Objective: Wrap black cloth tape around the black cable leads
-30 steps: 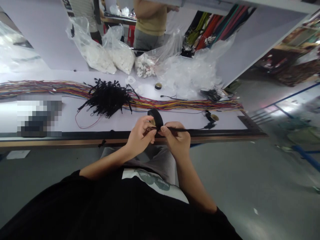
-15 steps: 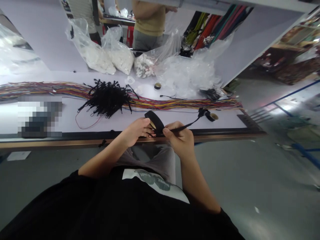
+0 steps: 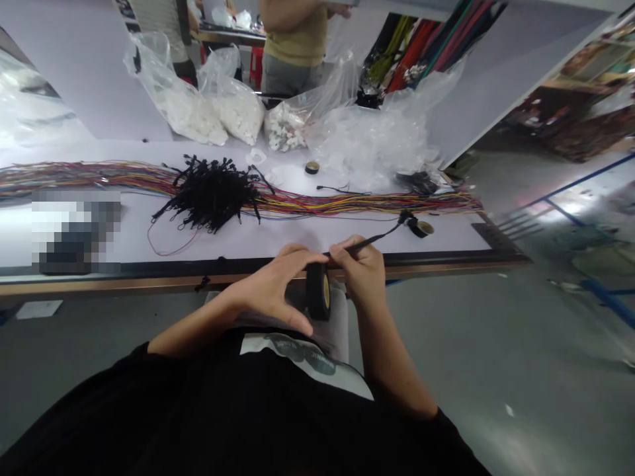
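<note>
A black tape roll (image 3: 317, 291) with a tan core hangs just past the table's front edge, beneath a black taped cable (image 3: 368, 243). My left hand (image 3: 272, 283) is spread at the roll's left, thumb well apart from the fingers; its fingertips reach the top of the roll beside the cable. In a pinch, my right hand (image 3: 364, 268) holds the cable right of the roll. From there the cable slants up right to a dark connector end (image 3: 407, 217) lying on the table. Beside that end is a second tape roll (image 3: 421, 228).
Long coloured wires (image 3: 317, 203) run across the table (image 3: 278, 238), with a heap of black connectors (image 3: 211, 195) on them. Clear plastic bags (image 3: 370, 142) line the back, near a small tape roll (image 3: 312, 168). A person (image 3: 295, 46) stands beyond.
The tape roll has dropped from between my left fingers to hang below the cable, in front of the table edge. My left hand has opened wide; my right hand stays on the cable.
</note>
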Demonstrator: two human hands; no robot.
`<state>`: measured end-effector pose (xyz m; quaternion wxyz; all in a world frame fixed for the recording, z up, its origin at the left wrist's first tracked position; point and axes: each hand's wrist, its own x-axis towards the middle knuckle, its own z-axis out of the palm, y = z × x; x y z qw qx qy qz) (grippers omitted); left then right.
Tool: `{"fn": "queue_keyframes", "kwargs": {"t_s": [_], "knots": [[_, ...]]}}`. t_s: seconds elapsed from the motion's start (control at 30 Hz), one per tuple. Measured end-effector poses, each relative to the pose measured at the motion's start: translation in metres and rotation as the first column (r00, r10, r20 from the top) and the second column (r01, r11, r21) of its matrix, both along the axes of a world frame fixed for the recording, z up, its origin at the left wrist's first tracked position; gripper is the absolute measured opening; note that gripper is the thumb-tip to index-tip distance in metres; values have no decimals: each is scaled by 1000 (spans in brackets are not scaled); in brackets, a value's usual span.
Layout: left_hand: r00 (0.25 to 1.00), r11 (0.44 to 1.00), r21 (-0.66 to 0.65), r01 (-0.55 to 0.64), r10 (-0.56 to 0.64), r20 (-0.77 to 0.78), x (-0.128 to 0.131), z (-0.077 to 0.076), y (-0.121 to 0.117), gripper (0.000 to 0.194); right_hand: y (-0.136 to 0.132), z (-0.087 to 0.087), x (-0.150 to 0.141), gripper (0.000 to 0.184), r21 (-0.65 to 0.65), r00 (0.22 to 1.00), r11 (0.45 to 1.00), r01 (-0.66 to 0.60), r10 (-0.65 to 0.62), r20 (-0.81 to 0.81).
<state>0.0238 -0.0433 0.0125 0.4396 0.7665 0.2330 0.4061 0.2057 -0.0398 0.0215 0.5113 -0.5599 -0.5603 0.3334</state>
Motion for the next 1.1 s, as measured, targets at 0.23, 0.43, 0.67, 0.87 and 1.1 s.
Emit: {"fn": "queue_keyframes", "kwargs": {"t_s": [0.23, 0.43, 0.67, 0.87, 1.1], "knots": [[912, 918, 42, -395, 397, -100, 17, -4, 8, 14, -2, -4, -3, 20, 158, 986, 977, -144, 155, -55], [906, 922, 43, -386, 387, -172, 24, 0, 5, 8, -1, -8, -5, 19, 355, 998, 933, -56, 51, 22], [831, 830, 325, -452, 525, -184, 20, -9, 9, 13, -7, -10, -18, 22, 178, 972, 984, 19, 24, -235], [778, 714, 590, -376, 589, -217, 21, -17, 11, 23, -15, -3, -22, 22, -44, 978, 993, -105, 95, -187], [828, 838, 203, -507, 538, -155, 25, -12, 3, 11, -14, -8, -19, 22, 99, 999, 994, 47, -49, 18]]}}
